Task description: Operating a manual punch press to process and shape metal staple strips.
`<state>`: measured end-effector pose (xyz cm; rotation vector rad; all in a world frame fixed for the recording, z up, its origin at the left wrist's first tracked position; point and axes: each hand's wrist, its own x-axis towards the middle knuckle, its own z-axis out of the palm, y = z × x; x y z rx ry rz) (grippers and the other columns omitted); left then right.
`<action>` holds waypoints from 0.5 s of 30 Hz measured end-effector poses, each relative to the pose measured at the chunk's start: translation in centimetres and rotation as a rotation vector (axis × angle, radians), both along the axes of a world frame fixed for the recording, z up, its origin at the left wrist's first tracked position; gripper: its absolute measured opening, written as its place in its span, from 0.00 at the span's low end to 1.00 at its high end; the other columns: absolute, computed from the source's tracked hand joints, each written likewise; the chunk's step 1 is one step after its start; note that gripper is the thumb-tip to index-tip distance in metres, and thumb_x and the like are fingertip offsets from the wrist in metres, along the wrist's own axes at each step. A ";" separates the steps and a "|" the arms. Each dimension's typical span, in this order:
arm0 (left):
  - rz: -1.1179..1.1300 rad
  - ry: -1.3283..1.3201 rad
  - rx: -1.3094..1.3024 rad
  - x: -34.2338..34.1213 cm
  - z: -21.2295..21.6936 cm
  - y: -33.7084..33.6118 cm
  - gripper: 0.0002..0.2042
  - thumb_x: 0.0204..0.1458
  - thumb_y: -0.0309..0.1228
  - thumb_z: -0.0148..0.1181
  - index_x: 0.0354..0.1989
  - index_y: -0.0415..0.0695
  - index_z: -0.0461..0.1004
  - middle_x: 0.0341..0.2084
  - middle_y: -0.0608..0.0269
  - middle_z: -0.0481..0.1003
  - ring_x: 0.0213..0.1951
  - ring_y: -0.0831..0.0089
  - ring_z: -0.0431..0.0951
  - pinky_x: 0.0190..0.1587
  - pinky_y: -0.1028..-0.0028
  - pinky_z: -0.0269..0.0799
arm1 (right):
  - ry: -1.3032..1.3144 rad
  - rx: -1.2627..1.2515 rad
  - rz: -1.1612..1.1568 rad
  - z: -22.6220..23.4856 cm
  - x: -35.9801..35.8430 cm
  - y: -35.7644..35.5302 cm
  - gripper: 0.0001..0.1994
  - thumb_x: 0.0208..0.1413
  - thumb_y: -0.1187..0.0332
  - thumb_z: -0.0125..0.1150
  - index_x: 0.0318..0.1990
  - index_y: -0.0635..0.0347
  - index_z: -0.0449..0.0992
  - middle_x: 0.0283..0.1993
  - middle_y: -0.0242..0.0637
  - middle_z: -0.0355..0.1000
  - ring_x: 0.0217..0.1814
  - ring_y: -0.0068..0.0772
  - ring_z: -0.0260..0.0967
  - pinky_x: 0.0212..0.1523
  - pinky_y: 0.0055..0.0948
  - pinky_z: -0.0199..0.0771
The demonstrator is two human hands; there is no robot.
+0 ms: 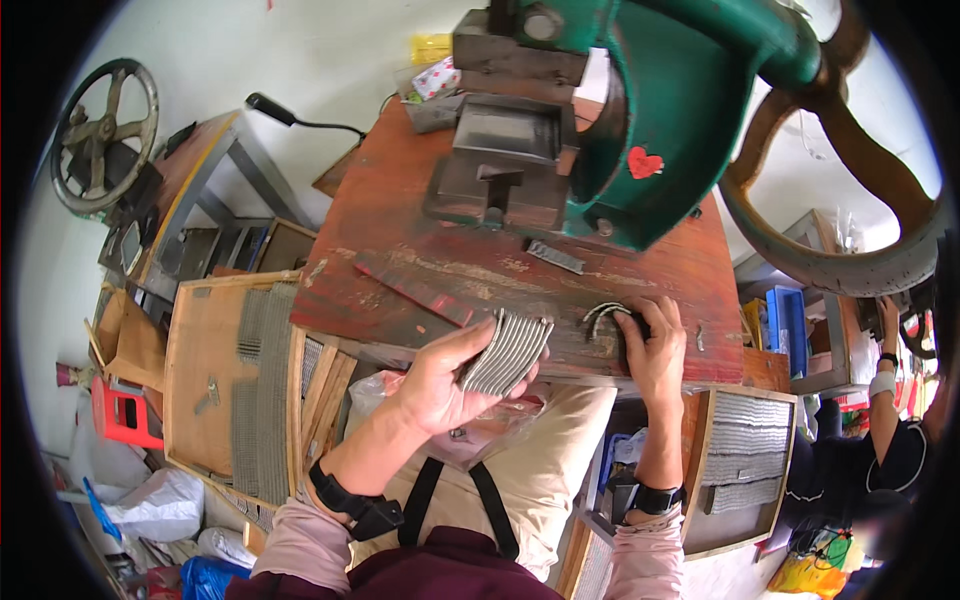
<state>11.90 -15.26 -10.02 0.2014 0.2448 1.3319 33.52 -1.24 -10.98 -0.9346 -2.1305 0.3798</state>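
Our left hand [435,385] grips a fanned stack of metal strips [508,352]; our right hand [655,350] pinches curved strips [603,315] on the worn red workbench [420,260].

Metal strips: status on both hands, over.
Left hand gripping fanned stack of metal strips. Right hand on curved pieces at bench edge. Press behind, clear.

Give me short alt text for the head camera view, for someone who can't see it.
Seen from above, a person's left hand grips a fanned stack of thin metal strips at a worn red workbench, while the right hand rests on a few curved strips. A green press stands behind.
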 end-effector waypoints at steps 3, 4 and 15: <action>0.010 -0.080 -0.053 -0.1 -0.6 -2.6 0.25 0.62 0.39 0.42 0.58 0.27 0.58 0.48 0.43 0.69 0.42 0.59 0.75 0.39 0.68 0.72 | -0.022 -0.013 -0.041 0.1 -0.3 -0.2 0.08 0.48 0.74 0.62 0.36 0.67 0.75 0.34 0.46 0.69 0.38 0.48 0.66 0.41 0.38 0.67; -0.006 -0.120 -0.065 -0.1 -0.8 -3.4 0.25 0.62 0.39 0.42 0.58 0.27 0.57 0.48 0.43 0.70 0.42 0.59 0.75 0.38 0.68 0.72 | -0.007 -0.035 -0.052 0.1 -0.4 -0.3 0.08 0.48 0.74 0.62 0.36 0.67 0.75 0.34 0.46 0.69 0.38 0.48 0.66 0.40 0.38 0.66; -0.097 0.154 -0.292 -2.0 -14.2 -10.9 0.16 0.60 0.35 0.44 0.52 0.40 0.64 0.41 0.51 0.73 0.37 0.60 0.75 0.37 0.68 0.71 | -0.081 0.085 -0.098 -1.0 0.0 -0.1 0.07 0.50 0.72 0.60 0.37 0.65 0.75 0.36 0.48 0.70 0.42 0.51 0.67 0.44 0.40 0.66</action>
